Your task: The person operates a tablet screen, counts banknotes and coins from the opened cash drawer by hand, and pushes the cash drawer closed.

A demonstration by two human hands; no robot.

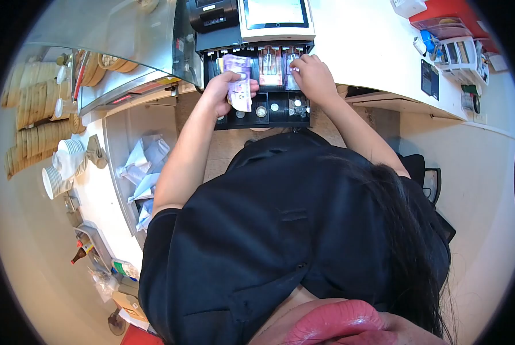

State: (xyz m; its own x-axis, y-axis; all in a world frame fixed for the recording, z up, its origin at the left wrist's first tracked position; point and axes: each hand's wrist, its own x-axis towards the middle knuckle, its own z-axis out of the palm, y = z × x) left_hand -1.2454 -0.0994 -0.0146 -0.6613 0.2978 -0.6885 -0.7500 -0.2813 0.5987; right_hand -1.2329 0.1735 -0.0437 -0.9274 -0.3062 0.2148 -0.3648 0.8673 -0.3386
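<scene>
In the head view, a black cash drawer (227, 122) is pulled out under the counter. My left hand (222, 92) is closed around several purple banknotes (239, 86), held above the drawer's left part. Over the right-hand note slot, my right hand (314, 76) has its fingers bent at a clip and the banknotes (292, 75) there; whether it grips one I cannot make out. Between the hands, reddish banknotes (271, 72) lie under a clip. Coins (296, 107) rest in the drawer's front compartments.
A tablet (276, 14) on a white stand and a black printer (213, 16) sit behind the drawer. To the left is a glass case (125, 34), with stacked white bowls (56, 181) nearer me. A dark calculator-like device (429, 79) lies on the right counter.
</scene>
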